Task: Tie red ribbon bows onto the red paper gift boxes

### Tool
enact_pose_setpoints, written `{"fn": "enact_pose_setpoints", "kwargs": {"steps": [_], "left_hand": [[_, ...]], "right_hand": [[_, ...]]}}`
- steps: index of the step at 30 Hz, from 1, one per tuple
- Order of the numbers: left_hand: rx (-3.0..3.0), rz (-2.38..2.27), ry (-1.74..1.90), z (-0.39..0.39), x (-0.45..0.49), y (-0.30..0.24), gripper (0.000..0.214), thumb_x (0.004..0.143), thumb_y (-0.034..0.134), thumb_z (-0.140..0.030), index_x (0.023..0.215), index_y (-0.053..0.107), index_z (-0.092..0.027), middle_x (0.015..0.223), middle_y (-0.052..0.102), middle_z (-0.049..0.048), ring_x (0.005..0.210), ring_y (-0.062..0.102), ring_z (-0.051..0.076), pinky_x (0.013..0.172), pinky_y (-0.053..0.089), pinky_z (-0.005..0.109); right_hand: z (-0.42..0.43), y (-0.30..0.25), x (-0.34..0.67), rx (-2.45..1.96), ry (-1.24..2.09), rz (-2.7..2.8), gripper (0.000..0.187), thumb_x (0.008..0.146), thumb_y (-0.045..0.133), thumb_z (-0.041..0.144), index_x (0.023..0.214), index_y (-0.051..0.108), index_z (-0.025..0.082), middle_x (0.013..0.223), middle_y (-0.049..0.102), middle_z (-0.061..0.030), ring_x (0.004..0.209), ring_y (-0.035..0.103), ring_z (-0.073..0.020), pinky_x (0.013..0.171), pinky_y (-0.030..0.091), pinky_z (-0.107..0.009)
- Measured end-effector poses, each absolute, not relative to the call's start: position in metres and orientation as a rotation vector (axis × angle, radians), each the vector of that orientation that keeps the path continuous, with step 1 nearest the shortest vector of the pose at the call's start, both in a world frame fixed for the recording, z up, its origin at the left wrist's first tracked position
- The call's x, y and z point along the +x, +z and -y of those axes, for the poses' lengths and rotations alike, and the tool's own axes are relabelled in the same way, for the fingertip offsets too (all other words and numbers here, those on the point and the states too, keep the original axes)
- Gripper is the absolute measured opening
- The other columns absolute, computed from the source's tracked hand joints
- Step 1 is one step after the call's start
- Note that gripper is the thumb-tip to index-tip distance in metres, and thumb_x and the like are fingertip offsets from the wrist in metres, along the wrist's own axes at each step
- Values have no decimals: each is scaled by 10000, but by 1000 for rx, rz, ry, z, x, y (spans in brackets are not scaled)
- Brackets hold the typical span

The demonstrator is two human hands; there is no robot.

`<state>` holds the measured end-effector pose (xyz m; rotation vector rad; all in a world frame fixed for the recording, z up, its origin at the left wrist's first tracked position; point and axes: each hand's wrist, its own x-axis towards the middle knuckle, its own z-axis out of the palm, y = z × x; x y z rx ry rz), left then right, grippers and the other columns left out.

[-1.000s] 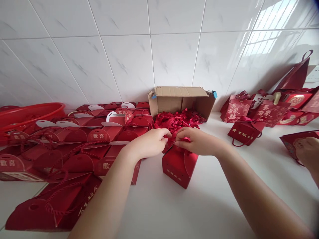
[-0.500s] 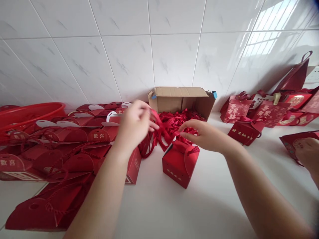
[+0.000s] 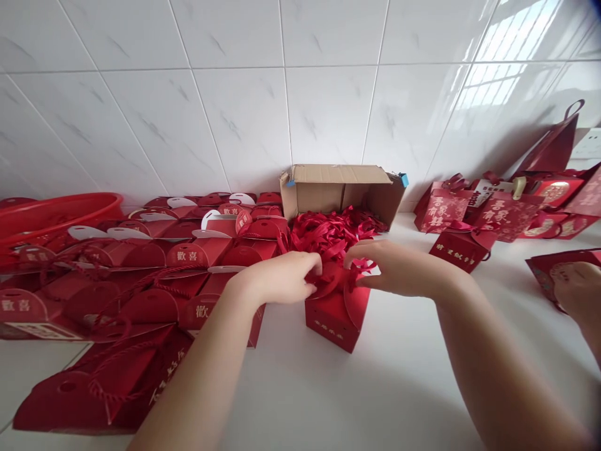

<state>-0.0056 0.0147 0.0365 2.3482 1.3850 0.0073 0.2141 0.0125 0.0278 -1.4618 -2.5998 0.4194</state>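
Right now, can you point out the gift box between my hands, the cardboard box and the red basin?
Gift box (image 3: 332,317): head view, on its lettered side.
Cardboard box (image 3: 340,173): head view, on its top flap.
Red basin (image 3: 77,207): head view, on its wall.

Ribbons (image 3: 319,230) look satiny, the red box (image 3: 335,316) smooth card — wall tiles (image 3: 237,125) glossy.

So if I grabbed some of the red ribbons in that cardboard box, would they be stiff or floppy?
The red ribbons would probably be floppy, since they lie in loose loops and bends. They may feel slippery, because they look shiny. A handful could come up tangled, as many cross over one another in the heap.
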Motion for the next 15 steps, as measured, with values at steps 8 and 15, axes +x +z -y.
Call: {"fn": "enact_pose_setpoints", "kwargs": {"steps": [8,15], "left_hand": [[2250,-1427,-40,-17,-11,37,165,840,422,-348,870,542,-238,777,631,15,566,528,149,463,331,249],[2227,-1506,13,-9,-20,51,173,838,430,-373,791,530,-241,720,630,0,547,511,146,455,325,247]], "right_hand": [[-14,32,220,-1484,328,2548,103,779,589,292,768,663,222,858,662,-40,732,599,-191,647,436,-279],[-12,30,225,-1481,311,2543,190,788,548,353,673,557,203,772,624,-31,697,564,-182,605,398,-275]]}}
